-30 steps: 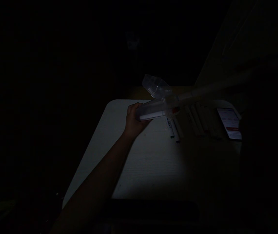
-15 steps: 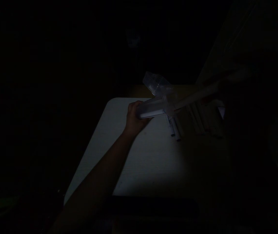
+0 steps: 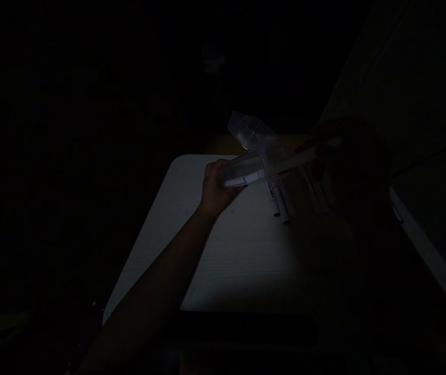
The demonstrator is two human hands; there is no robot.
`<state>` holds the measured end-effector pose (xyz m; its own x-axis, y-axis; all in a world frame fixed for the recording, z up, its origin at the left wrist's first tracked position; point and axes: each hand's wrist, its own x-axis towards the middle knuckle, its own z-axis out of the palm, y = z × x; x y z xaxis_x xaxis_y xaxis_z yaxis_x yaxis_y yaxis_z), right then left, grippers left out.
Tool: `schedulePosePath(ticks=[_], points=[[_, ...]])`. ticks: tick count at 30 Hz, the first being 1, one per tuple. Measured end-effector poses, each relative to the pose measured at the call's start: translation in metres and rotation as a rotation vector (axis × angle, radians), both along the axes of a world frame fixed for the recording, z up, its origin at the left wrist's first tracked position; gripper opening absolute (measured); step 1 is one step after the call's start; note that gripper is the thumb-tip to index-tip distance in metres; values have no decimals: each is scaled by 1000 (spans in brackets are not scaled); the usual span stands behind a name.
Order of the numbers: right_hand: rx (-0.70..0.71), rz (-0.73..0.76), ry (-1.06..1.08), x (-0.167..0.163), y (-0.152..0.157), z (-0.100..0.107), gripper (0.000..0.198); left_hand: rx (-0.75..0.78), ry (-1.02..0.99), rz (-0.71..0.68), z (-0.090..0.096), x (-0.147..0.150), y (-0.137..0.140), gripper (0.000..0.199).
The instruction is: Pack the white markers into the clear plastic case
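Observation:
The picture is very dark. My left hand [image 3: 215, 186] is wrapped round a clear plastic case [image 3: 238, 165], tilted above the table with its mouth facing right. The case's clear lid [image 3: 251, 130] hangs open at the far side. Inside the case lies a white marker with a blue band [image 3: 246, 178]. My right hand [image 3: 336, 166], deep in shadow, is closed on another pale marker [image 3: 305, 156], whose left end is at the case's mouth. Below the mouth, two white markers [image 3: 278, 203] lie on the table.
The pale wood-grain table [image 3: 242, 255] has a rounded far-left corner. More markers [image 3: 314, 192] lie in shadow under my right hand. A pale table edge [image 3: 426, 245] runs along the right. Everything beyond the table is nearly black.
My right hand has moved left and slightly down, closer to the case. A blue band now shows on the marker inside the case. My left hand has barely moved.

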<state>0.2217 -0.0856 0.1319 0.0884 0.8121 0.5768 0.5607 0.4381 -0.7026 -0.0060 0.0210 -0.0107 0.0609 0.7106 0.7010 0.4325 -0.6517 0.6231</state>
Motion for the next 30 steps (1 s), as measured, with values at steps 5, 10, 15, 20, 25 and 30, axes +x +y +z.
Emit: schedulePosePath(ticks=[5,10,15,20,25,30], points=[[7,50,41,-8,-2,-4,19,-6,8,4,0,0,-1,74],[-17,131,2,-10,1,-12,19,7,-1,8,-1,1,0,74],[-99,114,-62,-14,0,-11,22,19,5,-8,0,-1,1,72],[-122,123,-204,-21,-3,-7,25,54,31,-25,0,-2,2,72],[-113,110,-242,-23,-1,-9,29,64,26,-12,-2,-1,2,75],[-123,114,-244,-23,-1,-11,31,47,28,-21,1,-1,0,75]])
